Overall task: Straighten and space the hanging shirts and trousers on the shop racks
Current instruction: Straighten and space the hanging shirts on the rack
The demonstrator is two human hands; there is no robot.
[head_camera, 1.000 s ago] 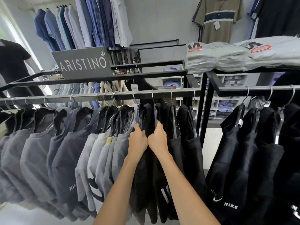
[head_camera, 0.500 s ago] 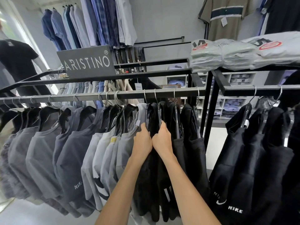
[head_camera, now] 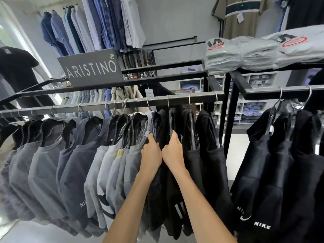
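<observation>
Midway along the front rack, we've got both hands buried in the clothes. Our left hand (head_camera: 151,153) curls its fingers over the shoulder of the first of the black cotton shirts (head_camera: 213,163), just where they meet the light grey T-shirts (head_camera: 112,165). Our right hand (head_camera: 172,151) presses against the left and clamps the shoulder of the next black one along.

Crowding in on the left are slate-grey T-shirts (head_camera: 45,165). On the right, a black upright frame post (head_camera: 229,120) stands close to the last black shirt. Beyond it hang the black garments on the neighbouring rack (head_camera: 280,172). Up top sit plastic-wrapped folded grey shirts (head_camera: 245,55), and blue dress shirts (head_camera: 78,32) line the wall.

Now the writing. A grey sign board (head_camera: 91,69) reads ARISTINO in white. NIKE shows in white on a black hem at the right. Part of the same word sits low on a slate shirt, and a small yellow tag (head_camera: 120,152) is too small to read.

The square metal rail (head_camera: 70,106) runs left to right. Every shirt hangs with its long axis straight down. The black ones are edge-on to us, and the greys fan out with their fronts angled leftward.
</observation>
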